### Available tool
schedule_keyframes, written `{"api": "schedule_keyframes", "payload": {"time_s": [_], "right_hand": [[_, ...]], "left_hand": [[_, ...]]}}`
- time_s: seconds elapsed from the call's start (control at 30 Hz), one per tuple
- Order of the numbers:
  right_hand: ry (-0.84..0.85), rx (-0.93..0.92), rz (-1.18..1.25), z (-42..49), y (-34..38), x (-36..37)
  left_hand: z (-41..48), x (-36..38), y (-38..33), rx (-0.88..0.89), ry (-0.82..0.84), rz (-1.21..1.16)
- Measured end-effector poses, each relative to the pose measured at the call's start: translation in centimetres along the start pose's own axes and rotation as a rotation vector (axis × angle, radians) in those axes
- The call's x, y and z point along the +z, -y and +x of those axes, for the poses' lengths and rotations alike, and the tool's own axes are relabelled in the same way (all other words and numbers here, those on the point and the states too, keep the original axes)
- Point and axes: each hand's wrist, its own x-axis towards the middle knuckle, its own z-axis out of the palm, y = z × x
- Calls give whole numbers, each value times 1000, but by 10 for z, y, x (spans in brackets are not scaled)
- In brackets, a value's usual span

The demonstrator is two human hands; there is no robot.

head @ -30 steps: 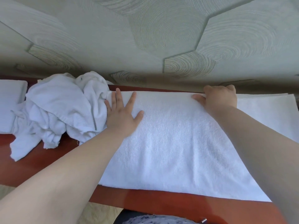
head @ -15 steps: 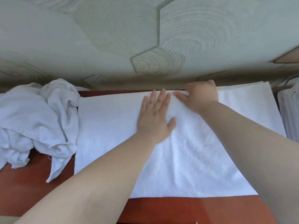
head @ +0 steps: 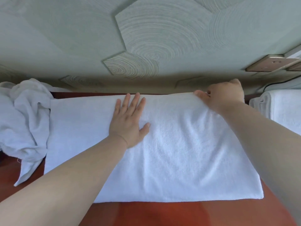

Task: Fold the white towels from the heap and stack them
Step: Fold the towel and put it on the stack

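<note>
A white towel (head: 179,152) lies flat and folded across the red-brown table (head: 162,214). My left hand (head: 129,119) presses flat on its far middle, fingers straight and spread. My right hand (head: 223,95) grips the towel's far right corner, thumb on top and fingers curled behind the edge. A crumpled heap of white towels (head: 24,121) sits at the left, touching the flat towel's left edge. At the right edge stands a stack of folded white towels (head: 280,108).
A pale green wall with ring-patterned hexagon panels (head: 162,38) rises right behind the table. A wall socket plate (head: 267,64) and a dark cable (head: 276,83) are at the upper right. Bare table shows along the near edge.
My left hand has slid right along the towel's far edge, from its left end to its middle. My right hand moved right to the far right corner. The view has panned right.
</note>
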Motion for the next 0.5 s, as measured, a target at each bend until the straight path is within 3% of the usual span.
{"api": "schedule_keyframes", "payload": {"time_s": [0.17,0.5], "right_hand": [[32,19,-6,1,-33,5],[-59,239,199,11,-45,20]], "left_hand": [[-1,0,-1,-5,-24,-10],[-2,1,-1,-22,-38,6]]}}
